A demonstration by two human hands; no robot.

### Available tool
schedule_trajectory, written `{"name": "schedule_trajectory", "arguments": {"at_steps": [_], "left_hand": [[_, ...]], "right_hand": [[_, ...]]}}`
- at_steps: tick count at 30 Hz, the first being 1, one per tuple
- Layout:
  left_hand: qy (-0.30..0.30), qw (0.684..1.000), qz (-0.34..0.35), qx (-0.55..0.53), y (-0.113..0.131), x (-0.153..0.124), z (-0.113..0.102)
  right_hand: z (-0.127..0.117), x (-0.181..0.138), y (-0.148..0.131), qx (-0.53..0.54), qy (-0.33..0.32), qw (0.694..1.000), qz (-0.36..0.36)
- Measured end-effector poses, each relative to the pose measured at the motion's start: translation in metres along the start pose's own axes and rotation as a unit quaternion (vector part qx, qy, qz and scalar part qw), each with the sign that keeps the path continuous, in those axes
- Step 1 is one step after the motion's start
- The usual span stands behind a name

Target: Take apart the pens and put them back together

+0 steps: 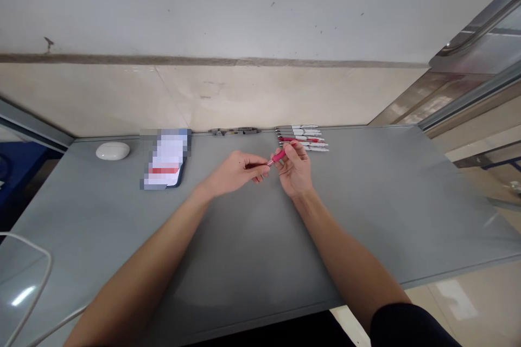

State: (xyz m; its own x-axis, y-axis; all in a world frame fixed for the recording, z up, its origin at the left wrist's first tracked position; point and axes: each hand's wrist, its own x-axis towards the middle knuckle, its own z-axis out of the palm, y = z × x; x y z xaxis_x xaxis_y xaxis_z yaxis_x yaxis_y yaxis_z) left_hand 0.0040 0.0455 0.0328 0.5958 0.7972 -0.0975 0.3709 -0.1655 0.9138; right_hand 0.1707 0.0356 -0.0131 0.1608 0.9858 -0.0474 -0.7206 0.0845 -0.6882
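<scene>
Both of my hands meet over the middle of the table around a pink pen. My right hand pinches its pink grip part between thumb and fingertips. On the other side, my left hand is closed on the pen's thinner, see-through end; how far that end runs into the hand is hidden. Just beyond my right hand lies a row of several white pens, with grey or pink grips, side by side. A few dark pens lie along the table's back edge, beyond my left hand.
The grey table backs onto a tiled wall. On the left are a phone, partly blurred out, and a white oval case. A white cable curves over the near left corner.
</scene>
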Motion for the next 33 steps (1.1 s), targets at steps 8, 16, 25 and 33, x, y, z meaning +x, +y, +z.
{"name": "schedule_trajectory", "arguments": {"at_steps": [8,16,25,33], "left_hand": [[-0.067,0.995,-0.031,-0.073,-0.0023,-0.0007,-0.0044],[-0.088,0.992,-0.030,-0.088,-0.0037,-0.0010,-0.0042],[0.022,0.999,0.015,0.026,-0.0052,0.0014,0.0036],[-0.025,0.999,-0.024,-0.030,-0.0071,0.0018,-0.0034]], "right_hand": [[-0.0016,0.0001,-0.0013,0.013,-0.029,0.999,0.017],[-0.0025,0.0016,0.0004,0.019,-0.027,0.999,0.020],[0.0021,0.0026,0.0030,0.006,0.016,1.000,-0.012],[0.0042,-0.0011,-0.0019,-0.022,-0.017,1.000,0.002]]}}
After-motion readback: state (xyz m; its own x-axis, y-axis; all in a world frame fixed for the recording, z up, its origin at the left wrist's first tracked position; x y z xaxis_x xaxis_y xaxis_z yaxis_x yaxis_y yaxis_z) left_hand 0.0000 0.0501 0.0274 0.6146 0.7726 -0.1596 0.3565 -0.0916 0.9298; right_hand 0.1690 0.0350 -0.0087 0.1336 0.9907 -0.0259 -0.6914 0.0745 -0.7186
